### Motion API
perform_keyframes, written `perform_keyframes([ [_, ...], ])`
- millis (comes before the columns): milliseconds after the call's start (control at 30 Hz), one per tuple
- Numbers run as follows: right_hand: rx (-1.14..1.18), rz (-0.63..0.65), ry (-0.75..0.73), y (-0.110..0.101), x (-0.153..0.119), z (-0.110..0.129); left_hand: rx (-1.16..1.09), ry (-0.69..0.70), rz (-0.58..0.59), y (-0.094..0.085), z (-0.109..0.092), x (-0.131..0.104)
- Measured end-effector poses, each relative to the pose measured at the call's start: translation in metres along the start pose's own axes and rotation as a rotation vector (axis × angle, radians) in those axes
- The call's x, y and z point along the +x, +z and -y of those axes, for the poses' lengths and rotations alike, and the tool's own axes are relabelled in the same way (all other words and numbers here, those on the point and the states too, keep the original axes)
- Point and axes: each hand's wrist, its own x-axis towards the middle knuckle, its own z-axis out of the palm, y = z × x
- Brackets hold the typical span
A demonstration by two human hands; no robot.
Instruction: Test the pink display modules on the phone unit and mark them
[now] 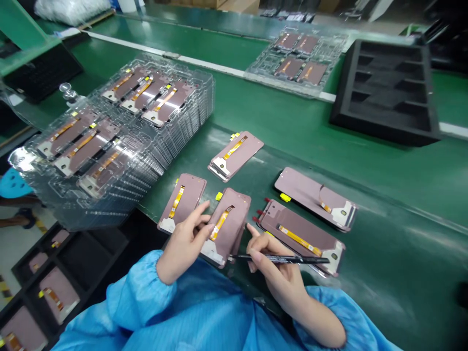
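Observation:
My left hand [186, 239] is at the left edge of a phone screen panel [231, 214], thumb on its top face and fingers curled by its side. This panel lies slightly askew over another one, with an orange flex cable on its back. A second panel [188, 195] lies just left of my fingers. In my right hand [272, 263] I hold a slim black pen [292, 260] nearly level, its tip near the lower right corner of the middle panels. Right of that hand lie a panel stack [303, 226] with red tabs and another panel stack [310, 187].
Further back lies a small panel stack [239, 151]. A tall pile of clear plastic trays [183, 131] holding panels stands at left. Beyond are another clear tray [285, 85] with panels and a black compartment tray [387, 117]. A black divided bin [87, 258] sits lower left.

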Motion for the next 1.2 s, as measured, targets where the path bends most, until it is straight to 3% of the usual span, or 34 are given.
perform_keyframes([
  [133, -0.095, 0.01, -0.122, -0.003, 0.0, 0.005, -0.193, -0.109, -0.041, -0.029, -0.003, 0.004],
  [400, -0.16, 0.021, -0.109, -0.002, 0.009, 0.005, -0.43, -0.232, -0.188, -0.076, 0.001, 0.012],
  [533, -0.17, 0.015, -0.095, -0.002, 0.011, 0.002, -0.24, -0.192, -0.327, -0.088, 0.006, 0.017],
  [633, -0.174, 0.015, -0.084, -0.003, 0.012, -0.001, -0.038, -0.148, -0.335, -0.094, 0.014, 0.022],
  [733, -0.183, 0.009, -0.083, -0.004, 0.013, -0.002, 0.172, -0.089, -0.279, -0.095, 0.02, 0.026],
  [900, -0.301, -0.055, -0.078, -0.004, 0.02, 0.007, 0.745, 0.266, -0.425, -0.08, 0.015, 0.027],
  [1067, -0.419, -0.157, -0.017, 0.006, 0.044, 0.012, 0.773, 0.577, -0.139, -0.052, -0.003, 0.042],
  [1200, -0.481, -0.216, -0.032, 0.016, 0.068, 0.004, 0.843, 0.607, 0.011, -0.036, -0.008, 0.065],
])
